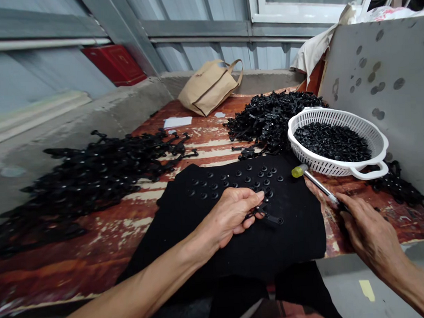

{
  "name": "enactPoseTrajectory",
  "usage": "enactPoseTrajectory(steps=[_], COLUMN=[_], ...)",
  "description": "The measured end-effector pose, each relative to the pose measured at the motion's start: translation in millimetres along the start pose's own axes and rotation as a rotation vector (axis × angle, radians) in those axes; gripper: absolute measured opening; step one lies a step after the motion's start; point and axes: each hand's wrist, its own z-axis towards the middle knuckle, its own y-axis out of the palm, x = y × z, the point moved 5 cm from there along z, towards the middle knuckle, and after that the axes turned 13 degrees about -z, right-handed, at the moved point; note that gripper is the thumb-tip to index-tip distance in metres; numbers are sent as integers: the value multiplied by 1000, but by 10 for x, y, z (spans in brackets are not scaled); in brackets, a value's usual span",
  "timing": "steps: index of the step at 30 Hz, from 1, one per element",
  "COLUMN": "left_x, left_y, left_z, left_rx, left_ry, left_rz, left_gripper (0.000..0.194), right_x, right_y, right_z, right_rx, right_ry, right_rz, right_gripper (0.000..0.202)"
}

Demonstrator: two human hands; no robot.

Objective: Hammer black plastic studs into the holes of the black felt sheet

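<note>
My left hand, closed in a pinch, holds a black bracket-like plastic part with a round knob at its end. Beneath it a black cloth covers the near part of the table. Several small round black pieces are laid out on the cloth, just beyond my fingers. My right hand is wrapped around the dark grip of a small mallet with a metal shaft and a yellow head. The mallet's head lies by the cloth's right edge, near the basket.
A white plastic basket of small black pieces stands at the right. Black parts are heaped behind the cloth, at the left and at far right. A tan bag and white paper lie on the worn table.
</note>
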Motion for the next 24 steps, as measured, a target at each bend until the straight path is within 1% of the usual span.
enactPoseTrajectory(steps=[2, 5, 7, 8, 10, 12, 16, 18, 22, 24], left_x=[-1, 4, -4, -12, -37, -69, -100, -74, 15, 29], left_y=[3, 19, 19, 15, 0, -21, -50, -34, 29, 35], left_z=[2, 5, 10, 15, 33, 58, 92, 71, -13, -25], left_rx=[1, -7, -10, -16, -37, -66, -78, -76, -102, -114], left_ry=[-4, 0, 3, 8, 23, 43, 55, 52, 62, 74], left_rz=[17, 46, 61, 66, 79, 89, 119, 121, 124, 131], left_gripper=[41, 39, 40, 40, 42, 43, 43, 43, 45, 45], right_x=[-70, -252, -368, -408, -447, -457, -461, -478, -479, -471], right_y=[-95, -259, -372, -423, -501, -522, -448, -457, -575, -572], right_z=[-18, 7, 46, 66, 94, 103, 100, 92, 72, 74], right_rx=[-2, -87, -124, -123, -89, -69, -144, -157, -63, -84], right_ry=[-18, -86, -133, -147, -159, -178, -193, -196, -135, -119], right_rz=[127, 354, 442, 470, 494, 490, 438, 440, 506, 506], right_gripper=[44, 55, 59, 60, 65, 69, 72, 73, 73, 73])
